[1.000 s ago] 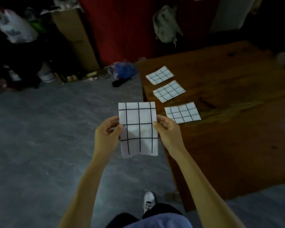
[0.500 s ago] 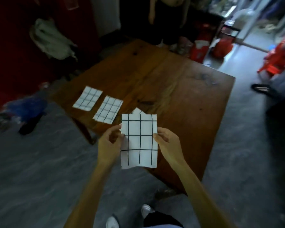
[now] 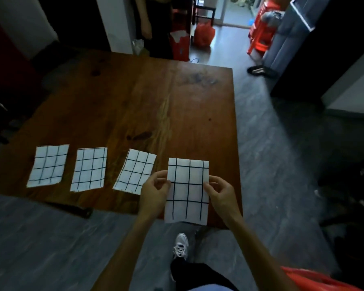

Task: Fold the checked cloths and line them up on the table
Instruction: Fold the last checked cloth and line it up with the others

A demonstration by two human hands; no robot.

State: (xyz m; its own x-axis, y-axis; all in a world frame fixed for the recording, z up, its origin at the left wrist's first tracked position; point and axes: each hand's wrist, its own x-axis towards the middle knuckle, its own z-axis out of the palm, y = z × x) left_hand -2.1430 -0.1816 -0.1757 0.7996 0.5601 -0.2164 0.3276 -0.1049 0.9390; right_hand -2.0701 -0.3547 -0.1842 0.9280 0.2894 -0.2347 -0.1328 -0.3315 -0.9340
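Head camera looks down at a brown wooden table (image 3: 135,97) and two bare hands. Both hands hold one folded checked cloth (image 3: 187,190) up by its side edges. The left hand (image 3: 155,191) pinches the left edge with its thumb and curled fingers. The right hand (image 3: 220,193) pinches the right edge the same way. This white cloth has black lines that make squares. It hangs over the near right corner of the table, and its bottom edge sticks out past the table edge.

Three more folded checked cloths lie flat in a row on the table, close to the near edge. The left cloth (image 3: 47,165) and the middle cloth (image 3: 89,169) sit just beside each other, not touching. The third cloth (image 3: 135,171) is tilted, and the left hand covers its near corner.

A white shoe (image 3: 180,245) stands on the grey floor (image 3: 40,238) below the hands. Another person (image 3: 153,26) stands past the far side of the table.
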